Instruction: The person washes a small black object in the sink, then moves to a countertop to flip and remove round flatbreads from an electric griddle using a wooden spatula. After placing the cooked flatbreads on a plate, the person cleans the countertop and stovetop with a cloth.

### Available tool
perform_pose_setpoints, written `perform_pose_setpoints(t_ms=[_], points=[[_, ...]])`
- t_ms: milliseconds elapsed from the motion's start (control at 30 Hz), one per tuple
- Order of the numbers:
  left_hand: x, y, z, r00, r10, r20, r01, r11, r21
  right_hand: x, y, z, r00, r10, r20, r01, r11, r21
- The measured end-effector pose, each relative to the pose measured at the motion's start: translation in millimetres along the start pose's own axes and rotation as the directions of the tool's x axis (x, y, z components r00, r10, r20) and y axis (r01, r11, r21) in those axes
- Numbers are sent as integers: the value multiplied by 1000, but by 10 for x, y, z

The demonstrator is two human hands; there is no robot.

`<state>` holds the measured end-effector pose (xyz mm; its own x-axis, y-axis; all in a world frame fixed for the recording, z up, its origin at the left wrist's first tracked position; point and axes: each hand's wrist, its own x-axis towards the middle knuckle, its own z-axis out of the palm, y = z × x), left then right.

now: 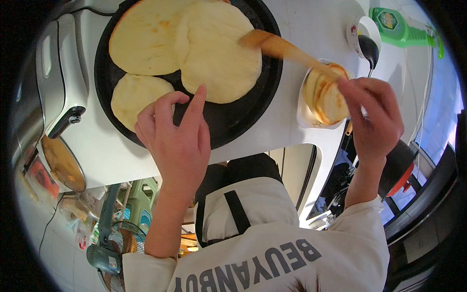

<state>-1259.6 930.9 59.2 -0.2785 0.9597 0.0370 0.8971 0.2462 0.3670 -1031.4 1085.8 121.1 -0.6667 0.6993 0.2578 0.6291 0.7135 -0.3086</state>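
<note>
Three pale round flatbreads lie in a wide black pan: a large one at the back left (144,40), another large one (220,58) overlapping its edge, and a small one (136,96) at the front left. My left hand (175,131) hovers at the pan's near edge with fingers spread. Its index fingertip overlaps the right flatbread's near edge in view; contact is hard to tell. Pinched by its handle in my right hand (375,113) is a wooden spatula (284,49), blurred, its blade over the right rim of that flatbread. The black pan (233,126) rests on a white countertop.
Browned flatbreads (330,100) fill a white container (304,116) below the spatula. Behind it stand a floral bowl (352,36) with a black spoon (368,49) and a green spray bottle (392,27). A silver appliance (67,73) and glass lid (64,164) are at left.
</note>
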Motion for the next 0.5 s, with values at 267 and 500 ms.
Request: perform_pose_setpoints(t_ms=[267,500], points=[[54,31,14,1000,8,19,-8,1000,2,107,-292,-277,999,5,33,-4,1000,-21],[96,62,117,997,6,76,-11,998,66,159,-570,-484,848,439,296,-461,887,8]])
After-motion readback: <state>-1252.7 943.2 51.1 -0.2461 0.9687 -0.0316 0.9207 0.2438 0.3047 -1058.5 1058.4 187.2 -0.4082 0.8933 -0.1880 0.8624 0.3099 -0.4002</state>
